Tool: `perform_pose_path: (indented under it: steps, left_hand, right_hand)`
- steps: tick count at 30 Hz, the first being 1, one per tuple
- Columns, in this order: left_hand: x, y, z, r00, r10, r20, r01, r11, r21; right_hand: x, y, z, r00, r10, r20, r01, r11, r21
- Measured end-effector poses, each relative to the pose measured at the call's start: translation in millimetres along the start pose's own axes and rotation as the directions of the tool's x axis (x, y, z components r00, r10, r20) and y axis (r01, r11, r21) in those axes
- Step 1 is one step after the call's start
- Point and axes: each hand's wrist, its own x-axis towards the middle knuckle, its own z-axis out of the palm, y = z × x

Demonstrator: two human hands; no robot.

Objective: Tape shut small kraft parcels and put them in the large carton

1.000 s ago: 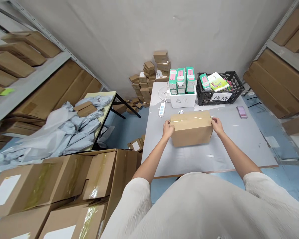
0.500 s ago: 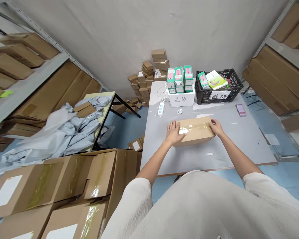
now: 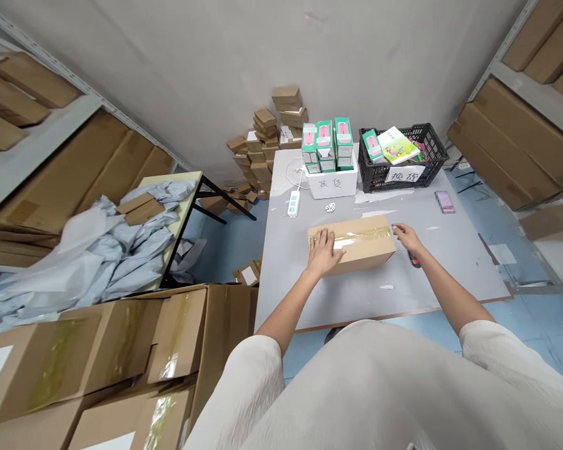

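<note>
A long brown cardboard box (image 3: 363, 253) with shiny clear tape along its top lies on the grey table. My left hand (image 3: 323, 251) rests on the left end of its top, fingers spread, with a ring on one of them. Just off the box's right end is my right hand (image 3: 406, 237), its fingers loosely bent and apart from the cardboard. Below that palm shows a red and black handled tool (image 3: 413, 259); its far part is hidden, and it seems to lie on the table rather than in the fingers.
On the table (image 3: 300, 306) stand a white bin (image 3: 331, 185) of green boxes, a black crate (image 3: 406, 178) with a booklet, and a power strip (image 3: 294, 204). A purple stack (image 3: 445, 202) lies right. Taped cartons (image 3: 178, 337) crowd my left; shelves flank both sides.
My right hand has come off the box's right end and shifted slightly right. The red and black tool now shows beneath it. My left hand stays on the box; the view has shifted slightly.
</note>
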Motion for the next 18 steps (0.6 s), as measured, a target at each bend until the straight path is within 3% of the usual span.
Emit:
perform_pose_path:
  steps: [5,9,18]
  left_hand:
    - [2,1,-6.0,0.998,-0.060,0.031,0.058,0.997,0.050]
    - [2,4,-10.8,0.989,-0.134,0.064,0.126,0.985,0.116]
    - [0,-4,-17.8,0.983,-0.169,0.077,0.162,0.983,0.088]
  right_hand:
    - [1,32,-40,0.996,0.061,-0.069,-0.064,0.997,-0.040]
    - [3,65,-58,0.986,0.115,-0.120,-0.137,0.973,-0.187]
    - [19,134,-47,0.944,0.301,-0.133,-0.318,0.729,-0.606]
